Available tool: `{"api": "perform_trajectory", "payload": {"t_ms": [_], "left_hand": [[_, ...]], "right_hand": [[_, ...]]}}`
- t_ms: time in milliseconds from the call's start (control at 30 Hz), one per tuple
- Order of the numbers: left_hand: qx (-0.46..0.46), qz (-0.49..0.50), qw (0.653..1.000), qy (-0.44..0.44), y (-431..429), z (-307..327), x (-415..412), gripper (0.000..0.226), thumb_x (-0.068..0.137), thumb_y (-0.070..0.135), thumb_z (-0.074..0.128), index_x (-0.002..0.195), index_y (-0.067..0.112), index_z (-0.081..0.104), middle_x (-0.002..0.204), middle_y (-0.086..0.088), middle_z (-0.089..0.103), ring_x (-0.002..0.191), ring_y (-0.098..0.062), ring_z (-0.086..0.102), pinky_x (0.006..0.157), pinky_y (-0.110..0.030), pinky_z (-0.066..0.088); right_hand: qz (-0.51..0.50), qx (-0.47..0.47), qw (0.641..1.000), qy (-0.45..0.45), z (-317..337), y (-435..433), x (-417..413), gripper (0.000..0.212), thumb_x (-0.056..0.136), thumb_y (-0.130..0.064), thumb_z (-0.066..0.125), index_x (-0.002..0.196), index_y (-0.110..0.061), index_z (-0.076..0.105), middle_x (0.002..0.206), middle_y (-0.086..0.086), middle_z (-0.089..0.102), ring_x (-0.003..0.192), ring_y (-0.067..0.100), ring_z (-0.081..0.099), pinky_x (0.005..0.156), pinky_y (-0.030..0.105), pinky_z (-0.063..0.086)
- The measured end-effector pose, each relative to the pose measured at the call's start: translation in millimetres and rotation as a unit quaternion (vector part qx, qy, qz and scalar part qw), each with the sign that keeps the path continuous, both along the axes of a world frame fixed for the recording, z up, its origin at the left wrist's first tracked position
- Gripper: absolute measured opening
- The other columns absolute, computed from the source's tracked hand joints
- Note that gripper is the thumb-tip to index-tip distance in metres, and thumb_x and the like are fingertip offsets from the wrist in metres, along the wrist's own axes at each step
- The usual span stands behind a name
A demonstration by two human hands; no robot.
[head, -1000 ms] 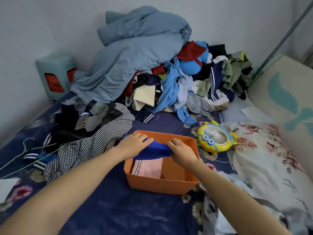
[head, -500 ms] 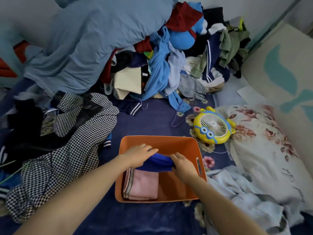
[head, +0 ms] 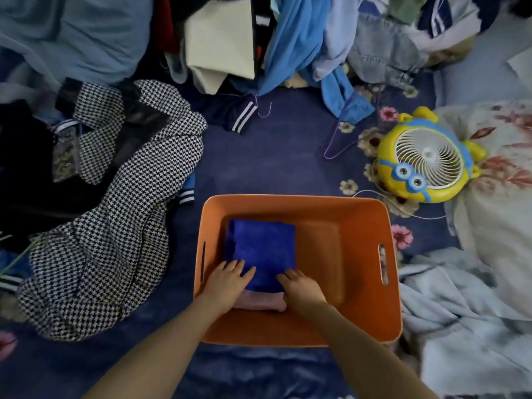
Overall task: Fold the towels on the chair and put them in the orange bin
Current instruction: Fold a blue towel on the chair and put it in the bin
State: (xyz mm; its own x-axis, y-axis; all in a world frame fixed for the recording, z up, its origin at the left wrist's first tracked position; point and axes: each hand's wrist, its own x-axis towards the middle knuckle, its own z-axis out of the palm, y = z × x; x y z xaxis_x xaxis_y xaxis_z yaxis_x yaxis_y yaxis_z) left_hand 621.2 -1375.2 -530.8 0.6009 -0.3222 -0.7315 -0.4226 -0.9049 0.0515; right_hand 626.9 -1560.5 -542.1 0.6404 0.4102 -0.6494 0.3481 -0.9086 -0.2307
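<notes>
Inside orange bin (head: 367, 263): blue towel (head: 262, 249) folded flat.

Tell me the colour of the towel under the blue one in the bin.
The lower towel is pink, clearest in the head view.

Your left hand (head: 227, 280) and right hand (head: 302, 290) were bare. Your left forearm (head: 161, 349) and right forearm (head: 365, 347) were bare too — uncovered from wrist to frame edge.

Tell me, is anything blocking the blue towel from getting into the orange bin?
Nothing visible. The blue towel already lies inside the orange bin, stacked on a pink towel, with the left hand and right hand resting on its near edge.
</notes>
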Motion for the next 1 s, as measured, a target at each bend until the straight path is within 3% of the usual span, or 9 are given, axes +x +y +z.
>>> {"api": "perform_trajectory", "payload": {"t_ms": [100,200,267,367,467,600,667,733,1000], "left_hand": [[0.007,0.000,1.000,0.023,-5,-5,-9,0.063,0.096,0.005,0.036,0.149,0.017,0.005,0.155,-0.020,0.008,0.143,-0.031,0.011,0.116,-0.041,0.011],[0.016,-0.011,0.999,0.027,-7,-4,-11,0.058,0.098,0.007,0.032,0.149,0.017,0.007,0.154,-0.023,0.009,0.142,-0.034,0.012,0.115,-0.042,0.014],[0.027,-0.021,0.999,0.034,-6,-4,-11,0.056,0.098,0.008,0.030,0.149,0.016,0.009,0.153,-0.024,0.010,0.141,-0.035,0.013,0.115,-0.043,0.015],[0.052,-0.019,0.996,0.072,-2,-10,-14,0.055,0.098,0.016,0.034,0.149,0.018,0.013,0.154,-0.022,0.007,0.141,-0.038,0.011,0.114,-0.046,0.014],[0.042,0.010,0.997,0.072,-3,-17,-15,0.044,0.098,0.026,0.034,0.141,0.016,0.034,0.154,-0.020,0.010,0.140,-0.037,0.011,0.113,-0.047,0.015],[-0.037,0.120,0.991,-0.052,-19,-24,-9,0.060,0.082,0.028,0.065,0.136,0.014,0.044,0.153,-0.023,0.015,0.141,-0.037,0.017,0.109,-0.050,0.027],[-0.034,0.149,0.987,-0.059,-23,-26,-6,0.101,0.065,0.039,0.080,0.146,0.017,0.024,0.151,-0.023,0.002,0.141,-0.038,0.010,0.108,-0.052,0.027],[-0.014,0.130,0.991,-0.041,-21,-45,-10,0.114,0.076,0.047,0.068,0.138,0.019,-0.022,0.140,-0.018,-0.033,0.137,-0.035,-0.023,0.114,-0.051,0.005],[0.020,0.163,0.986,0.034,-21,-87,1,0.121,0.075,0.055,0.065,0.131,0.021,-0.037,0.133,-0.014,-0.046,0.137,-0.035,-0.029,0.113,-0.052,-0.004]], "right_hand": [[0.090,-0.001,0.996,0.015,-6,0,-7,0.043,0.050,-0.015,0.085,0.089,-0.008,0.069,0.086,0.012,0.067,0.079,0.027,0.067,0.054,0.028,0.052],[0.097,-0.001,0.995,-0.013,-16,-1,-3,0.049,0.015,-0.031,0.089,0.058,-0.021,0.067,0.057,-0.003,0.061,0.046,0.013,0.058,0.033,0.015,0.034],[0.164,-0.011,0.986,-0.017,-4,4,1,0.037,0.043,-0.032,0.085,0.073,-0.019,0.069,0.071,0.001,0.065,0.059,0.016,0.063,0.041,0.018,0.040],[0.204,-0.034,0.978,0.014,-6,6,2,0.040,0.094,-0.035,0.046,0.121,-0.008,0.054,0.123,0.015,0.051,0.115,0.030,0.047,0.088,0.038,0.042],[0.180,-0.043,0.983,-0.009,-5,8,1,0.050,0.092,-0.049,0.046,0.121,-0.010,0.058,0.135,0.016,0.044,0.130,0.031,0.033,0.100,0.043,0.034],[0.072,-0.057,0.995,-0.033,-16,11,3,0.081,0.047,-0.060,0.082,0.118,-0.023,0.064,0.134,0.019,0.052,0.126,0.034,0.048,0.091,0.044,0.049],[0.089,-0.038,0.994,-0.058,-33,6,3,0.101,0.071,-0.056,0.069,0.148,-0.021,0.015,0.150,0.023,-0.006,0.140,0.036,-0.005,0.112,0.051,0.021],[0.106,-0.056,0.992,-0.032,-42,3,8,0.107,0.081,-0.056,0.058,0.143,-0.018,-0.021,0.136,0.016,-0.038,0.126,0.031,-0.034,0.114,0.051,-0.002],[0.114,-0.091,0.989,-0.003,-81,6,24,0.117,0.076,-0.062,0.060,0.135,-0.021,-0.033,0.140,0.014,-0.041,0.139,0.033,-0.026,0.113,0.053,-0.005]]}}
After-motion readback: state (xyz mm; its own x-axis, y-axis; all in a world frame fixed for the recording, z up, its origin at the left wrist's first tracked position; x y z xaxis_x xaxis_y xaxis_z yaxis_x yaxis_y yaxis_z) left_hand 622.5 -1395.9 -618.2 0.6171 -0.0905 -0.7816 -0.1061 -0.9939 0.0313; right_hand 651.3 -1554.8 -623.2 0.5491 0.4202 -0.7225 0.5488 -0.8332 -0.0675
